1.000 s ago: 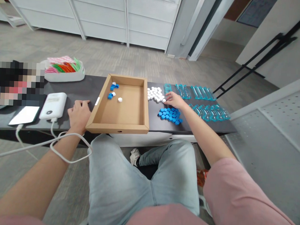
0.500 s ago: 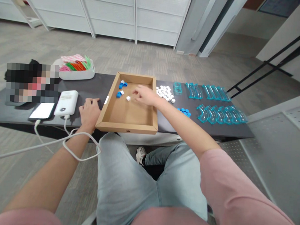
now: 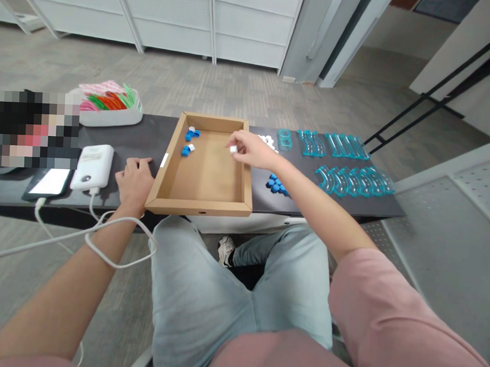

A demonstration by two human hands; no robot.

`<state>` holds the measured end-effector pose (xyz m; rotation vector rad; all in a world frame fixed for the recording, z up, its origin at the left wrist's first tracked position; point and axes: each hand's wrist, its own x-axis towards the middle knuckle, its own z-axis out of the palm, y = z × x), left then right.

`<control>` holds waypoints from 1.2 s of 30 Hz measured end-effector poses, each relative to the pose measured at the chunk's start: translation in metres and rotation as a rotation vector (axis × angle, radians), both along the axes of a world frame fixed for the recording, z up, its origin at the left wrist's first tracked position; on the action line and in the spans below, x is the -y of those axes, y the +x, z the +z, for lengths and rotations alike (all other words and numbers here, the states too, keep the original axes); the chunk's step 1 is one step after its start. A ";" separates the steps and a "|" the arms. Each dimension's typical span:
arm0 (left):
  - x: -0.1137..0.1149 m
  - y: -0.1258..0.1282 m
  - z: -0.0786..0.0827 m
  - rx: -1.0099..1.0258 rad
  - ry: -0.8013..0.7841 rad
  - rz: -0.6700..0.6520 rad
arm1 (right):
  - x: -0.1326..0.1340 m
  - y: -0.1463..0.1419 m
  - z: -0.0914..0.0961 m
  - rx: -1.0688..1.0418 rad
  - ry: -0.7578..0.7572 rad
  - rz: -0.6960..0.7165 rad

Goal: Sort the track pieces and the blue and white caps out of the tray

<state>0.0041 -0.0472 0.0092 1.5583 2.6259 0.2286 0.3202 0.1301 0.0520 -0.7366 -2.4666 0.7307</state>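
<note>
Above the right part of a shallow cardboard box (image 3: 199, 206), my right hand (image 3: 252, 148) pinches a small white block (image 3: 233, 149) between thumb and fingers. Inside the box, towards its far left, lie two small clusters: blue pieces (image 3: 192, 133) with a white one against them, and nearer me more blue pieces (image 3: 186, 151) beside another white one. My left hand (image 3: 134, 181) rests palm down on the dark table just left of the box, fingers slightly bent and apart, holding nothing.
Right of the box are a white block pile (image 3: 268, 142), partly behind my right hand, a blue block pile (image 3: 276, 185), and rows of clear teal curved pieces (image 3: 353, 181) and straight pieces (image 3: 346, 146). Left stand a power bank (image 3: 92, 167), phone (image 3: 52, 181) and basket (image 3: 113, 117). A white cable (image 3: 119, 265) crosses my left forearm.
The white block that lay on the box floor is now in my right hand, lifted and moved right. My left hand stays put beside the box. The whole view has shifted slightly.
</note>
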 end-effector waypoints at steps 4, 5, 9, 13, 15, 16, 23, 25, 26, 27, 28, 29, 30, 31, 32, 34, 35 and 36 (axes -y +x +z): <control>0.000 -0.001 -0.002 0.009 0.015 -0.005 | -0.021 0.087 0.004 -0.088 -0.046 -0.325; 0.000 -0.002 -0.002 0.015 0.015 -0.007 | -0.026 0.105 0.003 -0.096 -0.062 -0.412; -0.001 -0.003 -0.001 0.030 0.014 -0.005 | -0.039 0.148 -0.013 -0.051 -0.168 -0.637; -0.001 -0.003 -0.002 0.023 0.022 -0.002 | -0.037 0.153 -0.030 0.011 -0.291 -0.677; -0.001 -0.004 -0.003 0.021 0.023 -0.004 | -0.037 0.152 -0.035 0.023 -0.352 -0.661; -0.001 -0.004 -0.004 0.020 0.022 -0.003 | -0.038 0.152 -0.036 0.024 -0.372 -0.655; -0.001 -0.002 -0.001 0.022 0.004 0.003 | -0.051 0.143 -0.024 -0.018 -0.169 -0.679; -0.001 -0.001 0.001 0.028 0.002 -0.001 | -0.049 0.116 -0.019 -0.040 -0.114 -0.598; 0.000 0.000 0.002 0.029 0.003 -0.005 | -0.047 0.096 -0.017 -0.042 -0.097 -0.538; 0.000 0.000 0.002 0.030 0.004 -0.009 | -0.044 0.073 -0.016 -0.033 -0.081 -0.461; 0.001 0.000 0.002 0.029 0.007 -0.010 | -0.041 0.047 -0.015 -0.017 -0.068 -0.376; 0.001 0.000 0.003 0.028 0.010 -0.010 | -0.038 0.019 -0.015 0.015 -0.037 -0.267; 0.002 0.000 0.003 0.027 0.014 -0.009 | -0.035 -0.010 -0.016 0.051 0.007 -0.156; 0.002 0.001 0.003 0.028 0.017 -0.010 | -0.033 -0.039 -0.017 0.085 0.044 -0.070; 0.002 0.001 0.003 0.029 0.019 -0.010 | -0.033 -0.067 -0.019 0.125 0.071 -0.006; 0.002 0.001 0.003 0.027 0.021 -0.006 | -0.034 -0.114 -0.024 0.220 0.097 0.045; 0.002 0.002 0.002 0.024 0.022 -0.002 | -0.036 -0.133 -0.027 0.274 0.100 0.043; 0.002 0.002 0.002 0.019 0.025 0.003 | -0.037 -0.147 -0.029 0.327 0.100 0.029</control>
